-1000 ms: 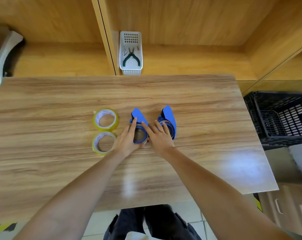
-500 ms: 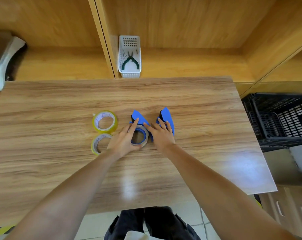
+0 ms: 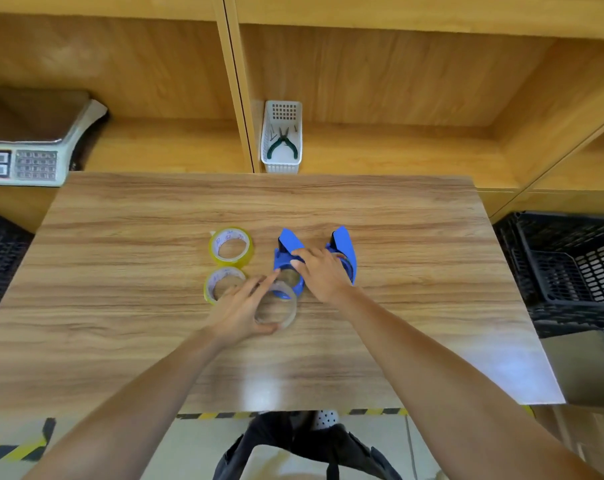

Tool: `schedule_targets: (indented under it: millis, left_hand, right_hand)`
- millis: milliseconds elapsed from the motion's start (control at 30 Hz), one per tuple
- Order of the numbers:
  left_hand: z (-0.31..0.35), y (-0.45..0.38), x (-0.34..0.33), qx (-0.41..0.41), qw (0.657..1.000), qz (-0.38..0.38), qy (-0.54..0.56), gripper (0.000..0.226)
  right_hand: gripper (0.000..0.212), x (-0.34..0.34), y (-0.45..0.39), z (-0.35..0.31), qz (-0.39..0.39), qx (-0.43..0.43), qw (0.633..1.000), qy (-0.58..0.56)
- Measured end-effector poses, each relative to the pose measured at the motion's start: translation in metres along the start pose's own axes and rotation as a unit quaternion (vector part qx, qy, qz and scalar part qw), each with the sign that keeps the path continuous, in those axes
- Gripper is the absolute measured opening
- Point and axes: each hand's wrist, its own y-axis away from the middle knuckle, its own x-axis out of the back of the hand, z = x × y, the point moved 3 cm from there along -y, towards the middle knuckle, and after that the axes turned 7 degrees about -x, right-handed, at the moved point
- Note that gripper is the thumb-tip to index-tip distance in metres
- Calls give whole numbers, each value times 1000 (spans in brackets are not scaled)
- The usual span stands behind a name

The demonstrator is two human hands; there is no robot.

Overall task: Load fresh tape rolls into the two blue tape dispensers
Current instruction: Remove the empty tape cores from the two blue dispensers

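Moved since earlier: clear ring [image 3: 275, 308] is out of the dispenser [image 3: 286, 261] and sits nearer the person | left hand [image 3: 240, 310] pinches the ring, thumb under, fingers over | right hand [image 3: 323, 273] lies flat-fingered across the dispenser, steadying it | yellow roll [image 3: 214, 278] is at the left fingertips, second roll [image 3: 231, 245] beyond | judged: dispenser emptied, loading not begun.

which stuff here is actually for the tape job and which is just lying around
For the job: far yellow roll, near yellow roll, left blue dispenser, right blue dispenser, clear ring held by the left hand, right hand resting on the left blue dispenser.

Just lying about: white basket, pliers inside it, scale, black crate.
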Motion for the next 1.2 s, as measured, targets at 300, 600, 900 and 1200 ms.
schedule_targets:
  millis: [300, 600, 900, 1200]
  left_hand:
    - [0, 66, -31, 18, 997, -75, -5, 101]
    - [0, 62, -32, 25, 996, -83, -36, 97]
    - [39, -73, -17, 7, 997, -12, -70, 90]
    - [75, -150, -63, 26, 984, -151, -97, 109]
  right_hand:
    - [38, -28, 24, 2, -32, 21, 999, -7]
    - [73, -22, 23, 28, 8, 27, 999, -34]
    - [69, 5, 12, 85, 53, -102, 991, -62]
    - [74, -9, 9, 115, -51, -155, 978, -129]
